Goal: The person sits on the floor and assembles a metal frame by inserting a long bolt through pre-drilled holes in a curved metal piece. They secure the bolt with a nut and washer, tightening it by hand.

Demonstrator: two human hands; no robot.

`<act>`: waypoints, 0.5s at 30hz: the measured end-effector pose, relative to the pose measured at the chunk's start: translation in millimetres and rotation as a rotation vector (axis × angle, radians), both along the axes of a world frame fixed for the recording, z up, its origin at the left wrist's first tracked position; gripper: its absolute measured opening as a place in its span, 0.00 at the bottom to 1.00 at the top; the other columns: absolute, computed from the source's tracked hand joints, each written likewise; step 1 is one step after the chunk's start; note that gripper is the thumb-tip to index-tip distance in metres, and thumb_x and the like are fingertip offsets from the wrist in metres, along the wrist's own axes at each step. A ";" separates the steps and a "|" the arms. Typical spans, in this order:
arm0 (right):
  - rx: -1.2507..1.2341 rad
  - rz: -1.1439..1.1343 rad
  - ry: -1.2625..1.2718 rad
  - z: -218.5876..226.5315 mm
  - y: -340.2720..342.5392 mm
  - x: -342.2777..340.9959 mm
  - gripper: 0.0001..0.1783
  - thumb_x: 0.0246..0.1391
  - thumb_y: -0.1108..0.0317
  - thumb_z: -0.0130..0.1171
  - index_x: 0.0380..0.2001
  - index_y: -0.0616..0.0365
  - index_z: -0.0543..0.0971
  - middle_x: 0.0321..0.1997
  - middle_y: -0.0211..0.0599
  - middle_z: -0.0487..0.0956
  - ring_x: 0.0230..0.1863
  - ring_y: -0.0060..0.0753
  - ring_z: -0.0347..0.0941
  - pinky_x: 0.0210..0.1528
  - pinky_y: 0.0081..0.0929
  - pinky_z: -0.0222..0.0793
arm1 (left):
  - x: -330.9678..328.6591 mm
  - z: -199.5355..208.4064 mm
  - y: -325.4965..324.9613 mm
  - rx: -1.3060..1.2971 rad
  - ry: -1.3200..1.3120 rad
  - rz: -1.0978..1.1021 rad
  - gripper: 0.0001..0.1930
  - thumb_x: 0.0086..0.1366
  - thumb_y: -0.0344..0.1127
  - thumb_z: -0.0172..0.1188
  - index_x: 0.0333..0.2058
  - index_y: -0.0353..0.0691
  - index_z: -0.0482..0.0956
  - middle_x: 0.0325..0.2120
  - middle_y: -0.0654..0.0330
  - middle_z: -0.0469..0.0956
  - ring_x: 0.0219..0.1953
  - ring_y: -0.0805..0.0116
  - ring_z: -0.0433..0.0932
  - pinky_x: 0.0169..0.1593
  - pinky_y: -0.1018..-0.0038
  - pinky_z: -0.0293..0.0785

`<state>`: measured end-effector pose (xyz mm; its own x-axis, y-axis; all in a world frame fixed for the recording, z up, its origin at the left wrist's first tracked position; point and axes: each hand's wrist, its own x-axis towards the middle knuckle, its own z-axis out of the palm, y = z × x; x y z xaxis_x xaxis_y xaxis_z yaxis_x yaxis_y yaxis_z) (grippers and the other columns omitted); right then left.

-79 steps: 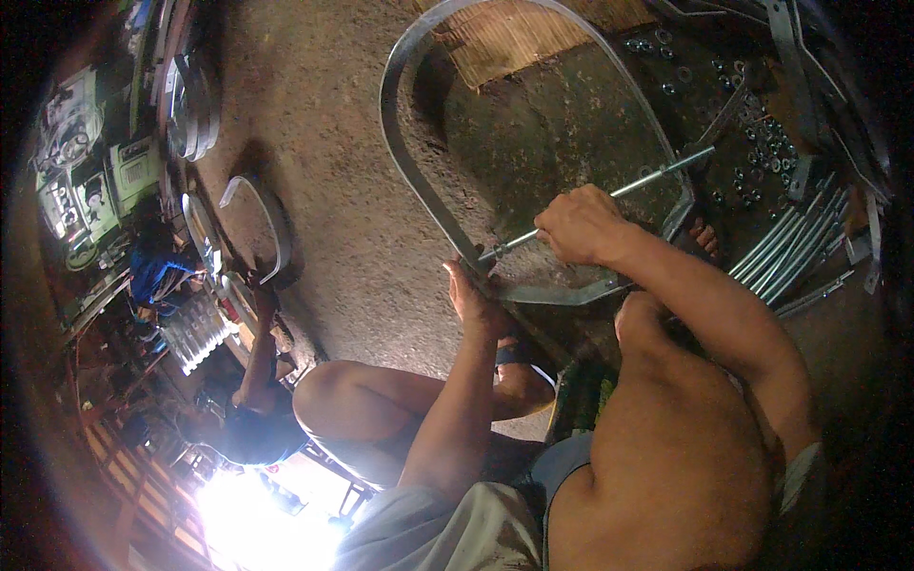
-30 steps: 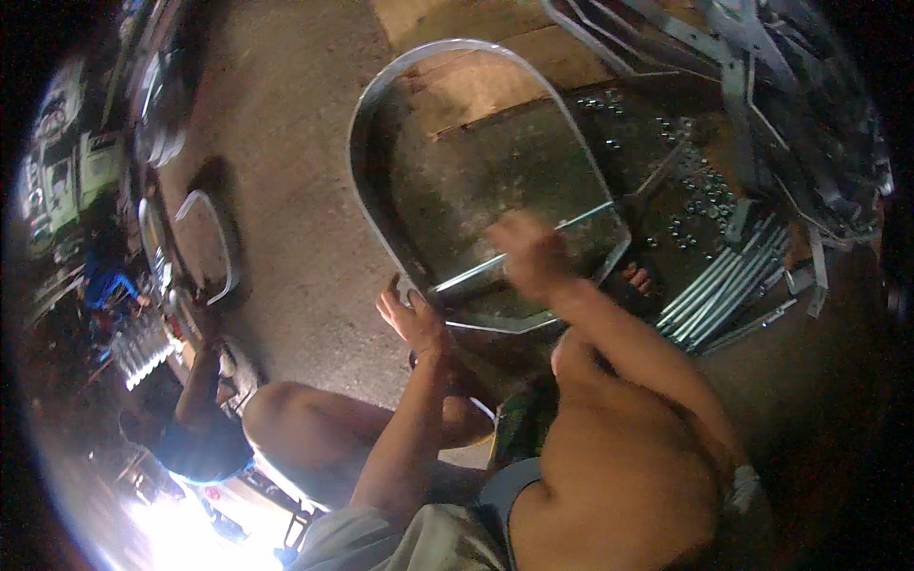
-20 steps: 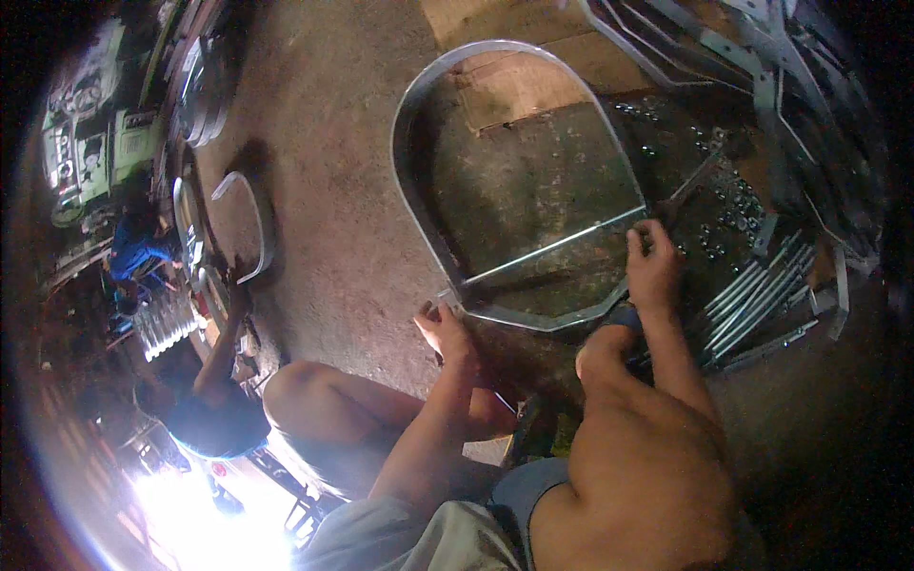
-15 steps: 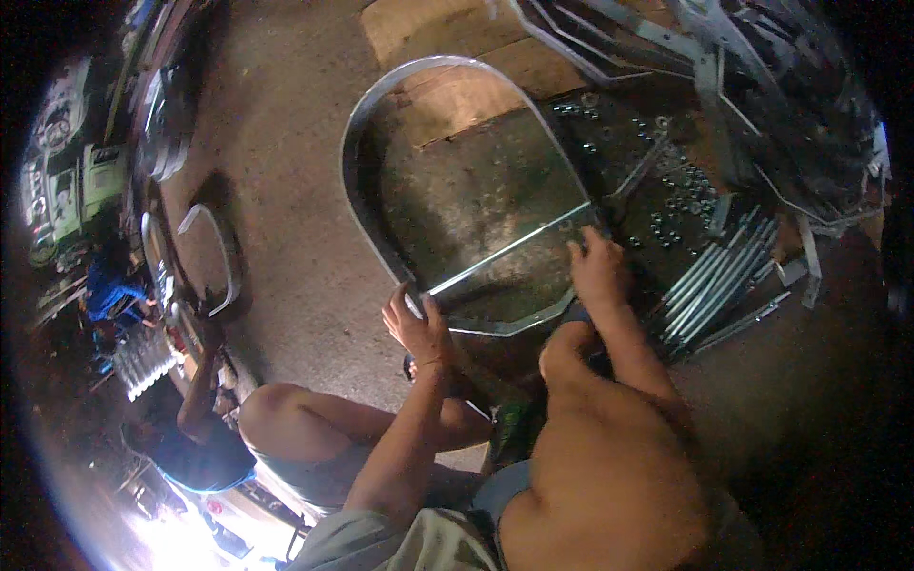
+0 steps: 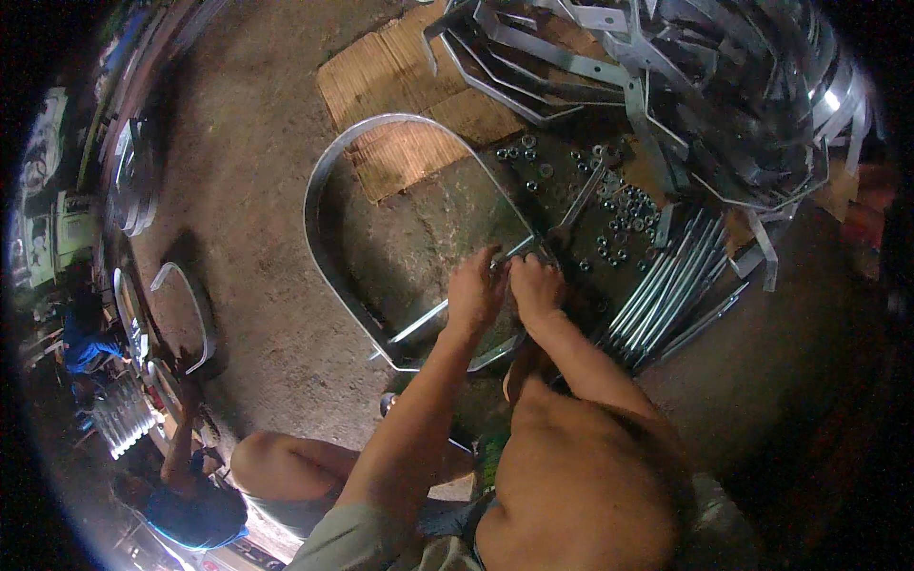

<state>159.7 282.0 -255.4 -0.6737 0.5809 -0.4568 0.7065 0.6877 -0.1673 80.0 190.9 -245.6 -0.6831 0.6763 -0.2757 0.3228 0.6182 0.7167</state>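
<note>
A bent flat metal hoop (image 5: 310, 228), round at its far end and angled at its near end, lies on the floor before me. A metal rod (image 5: 419, 322) crosses it, its left end poking out past the band. My left hand (image 5: 478, 291) is closed on the rod near its right end. Close beside it, my right hand (image 5: 536, 285) is closed at the rod's right end against the hoop's right side; what its fingers pinch is hidden. A wrench (image 5: 577, 202) lies just beyond the right hand, among scattered nuts (image 5: 621, 225).
A bundle of metal rods (image 5: 662, 290) lies to the right. Behind it rises a heap of bent metal strips (image 5: 705, 95). Flattened cardboard (image 5: 390, 71) lies at the far side. On the left sit a curved strip (image 5: 202, 314) and another person (image 5: 186, 500).
My left hand has left the hoop's left side and moved right along the rod to join my right hand. The view has shifted, so the hoop sits lower and further left.
</note>
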 end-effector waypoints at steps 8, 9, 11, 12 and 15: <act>-0.117 -0.131 0.450 -1.6 2.6 27.3 0.11 0.52 0.75 0.56 0.41 0.56 0.76 0.41 0.43 0.79 0.35 0.45 0.79 0.36 0.41 0.75 | 7.4 12.0 4.5 0.098 -0.061 0.069 0.12 0.62 0.36 0.61 0.43 0.41 0.78 0.32 0.47 0.78 0.33 0.46 0.77 0.37 0.56 0.72; -0.126 -0.158 0.601 -2.5 3.2 30.3 0.12 0.51 0.76 0.58 0.41 0.56 0.76 0.39 0.42 0.79 0.33 0.41 0.79 0.34 0.38 0.75 | 8.7 6.4 1.8 0.114 -0.080 0.097 0.11 0.61 0.35 0.61 0.42 0.40 0.78 0.31 0.48 0.78 0.33 0.46 0.77 0.37 0.57 0.72; -0.508 -0.709 0.752 25.0 4.2 24.3 0.11 0.52 0.78 0.59 0.39 0.58 0.76 0.35 0.37 0.77 0.28 0.32 0.76 0.28 0.31 0.72 | 10.8 5.2 -7.5 0.105 -0.128 0.127 0.10 0.61 0.34 0.61 0.41 0.40 0.78 0.31 0.49 0.78 0.33 0.46 0.77 0.37 0.58 0.72; -0.683 -0.990 0.818 38.1 10.4 22.1 0.10 0.52 0.79 0.59 0.39 0.59 0.77 0.32 0.35 0.77 0.26 0.28 0.75 0.26 0.28 0.71 | 8.2 16.0 -4.2 0.103 -0.153 0.122 0.10 0.61 0.33 0.61 0.41 0.40 0.77 0.31 0.50 0.78 0.33 0.47 0.77 0.37 0.59 0.72; -0.879 -1.032 0.993 42.1 29.2 31.4 0.11 0.55 0.75 0.61 0.42 0.60 0.77 0.31 0.31 0.76 0.25 0.19 0.71 0.24 0.19 0.68 | 8.1 20.2 -7.4 0.077 -0.139 0.072 0.09 0.61 0.32 0.61 0.40 0.39 0.77 0.31 0.50 0.78 0.33 0.48 0.77 0.36 0.60 0.72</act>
<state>191.2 311.3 -213.3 -0.4066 0.7503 -0.5212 0.1628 -0.5019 -0.8495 88.1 183.5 -225.5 -0.6899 0.6494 -0.3198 0.1742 0.5778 0.7973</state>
